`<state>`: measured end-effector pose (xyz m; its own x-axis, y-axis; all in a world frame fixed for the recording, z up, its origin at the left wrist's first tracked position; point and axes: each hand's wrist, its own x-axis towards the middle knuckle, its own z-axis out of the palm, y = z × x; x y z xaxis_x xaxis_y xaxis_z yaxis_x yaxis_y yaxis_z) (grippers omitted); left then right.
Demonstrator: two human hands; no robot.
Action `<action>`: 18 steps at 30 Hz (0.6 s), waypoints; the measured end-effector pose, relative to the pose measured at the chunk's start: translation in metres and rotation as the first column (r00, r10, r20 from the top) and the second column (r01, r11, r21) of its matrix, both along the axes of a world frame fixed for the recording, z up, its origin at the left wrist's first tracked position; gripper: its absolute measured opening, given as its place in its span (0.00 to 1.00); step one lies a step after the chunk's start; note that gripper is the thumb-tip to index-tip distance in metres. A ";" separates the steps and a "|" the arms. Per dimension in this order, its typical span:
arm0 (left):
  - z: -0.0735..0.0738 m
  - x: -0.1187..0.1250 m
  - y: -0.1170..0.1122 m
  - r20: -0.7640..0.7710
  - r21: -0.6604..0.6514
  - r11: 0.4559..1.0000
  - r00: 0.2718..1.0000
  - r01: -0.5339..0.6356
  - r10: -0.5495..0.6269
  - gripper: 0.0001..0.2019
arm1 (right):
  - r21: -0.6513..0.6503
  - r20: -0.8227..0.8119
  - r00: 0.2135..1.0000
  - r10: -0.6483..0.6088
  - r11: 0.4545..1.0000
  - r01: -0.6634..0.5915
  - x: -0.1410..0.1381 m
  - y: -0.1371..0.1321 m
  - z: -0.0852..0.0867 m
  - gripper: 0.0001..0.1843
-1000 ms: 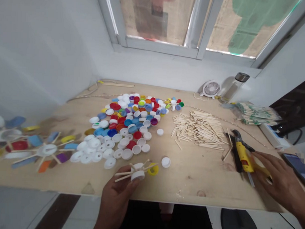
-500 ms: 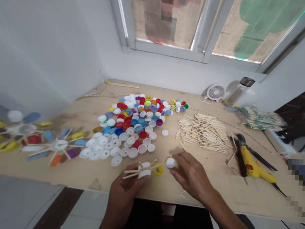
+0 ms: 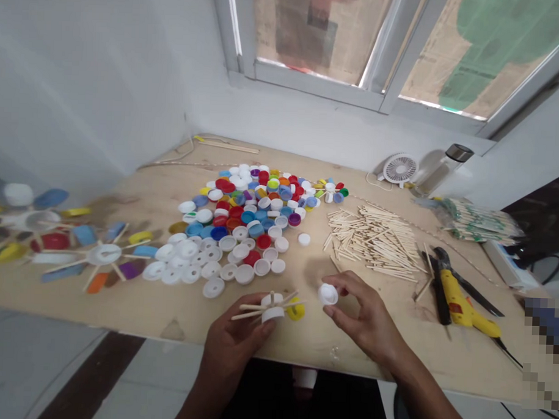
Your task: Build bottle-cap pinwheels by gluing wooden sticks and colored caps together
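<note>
My left hand (image 3: 238, 330) grips a white bottle cap (image 3: 273, 315) with several thin wooden sticks poking out around its side. A yellow cap (image 3: 296, 309) sits at the right-hand end of those sticks. Across from it, my right hand (image 3: 362, 316) pinches a loose white bottle cap (image 3: 328, 294) between thumb and fingers, held just above the table and apart from the stick piece. Left of my hands lies a spread of caps (image 3: 245, 274) in white, red, blue and other colours. A heap of short wooden sticks (image 3: 379, 240) lies beyond my right hand.
Stick-and-cap wheels (image 3: 104, 254) stand at the left, a smaller one (image 3: 330, 188) farther back. At the right lie a yellow glue gun (image 3: 457, 301), black-handled pliers (image 3: 439, 282) and bagged sticks (image 3: 478, 217). A small fan (image 3: 400, 170) and a glass bottle (image 3: 443, 169) are by the wall.
My right hand has lifted the white cap and moved a little right, tilting it. My left hand still holds the stick piece, nearly in place. The view has shifted slightly.
</note>
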<state>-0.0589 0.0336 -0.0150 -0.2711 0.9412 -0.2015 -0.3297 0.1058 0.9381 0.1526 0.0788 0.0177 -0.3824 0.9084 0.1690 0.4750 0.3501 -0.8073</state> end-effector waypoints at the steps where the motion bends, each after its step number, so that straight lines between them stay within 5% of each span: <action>1: 0.001 0.001 0.000 -0.010 -0.010 1.000 1.000 -0.004 0.004 0.20 | -0.018 -0.020 1.000 0.019 1.000 -0.019 -0.002 -0.001 0.003 0.15; 18: 0.008 0.002 -0.001 -0.068 -0.032 0.998 0.996 0.050 -0.052 0.18 | -0.008 -0.017 0.994 0.104 0.995 -0.104 -0.024 -0.003 0.018 0.15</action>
<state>-0.0572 0.0327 -0.0068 -0.2369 0.9481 -0.2122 -0.2582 0.1492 0.9545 0.1287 0.0759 0.0353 -0.4720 0.8654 0.1680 0.4231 0.3896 -0.8181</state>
